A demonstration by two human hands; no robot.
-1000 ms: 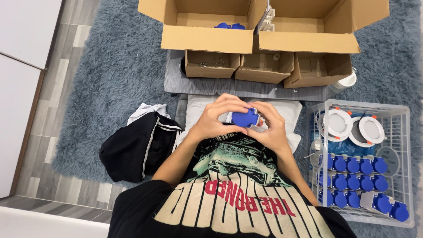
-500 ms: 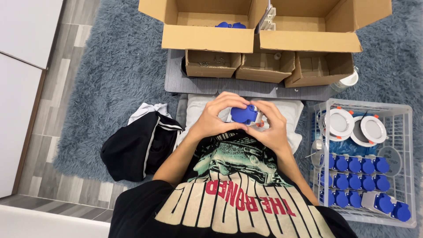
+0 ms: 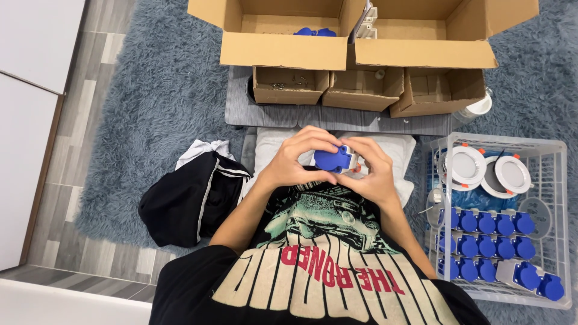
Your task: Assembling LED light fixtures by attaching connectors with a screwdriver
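A blue socket part [image 3: 332, 160] is gripped between both hands, left hand [image 3: 296, 157] and right hand [image 3: 372, 171], fingers closed on it. An assembly step seems in hand; a firm press is likely called for next.

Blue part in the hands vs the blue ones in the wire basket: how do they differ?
The blue part is single, held up in front of the chest between the left hand and right hand; the basket parts sit untouched in neat rows inside the white wire basket. The held one is partly hidden by fingers; the basket ones show their round blue caps in full. Both share the same blue colour and look like the same kind of piece.
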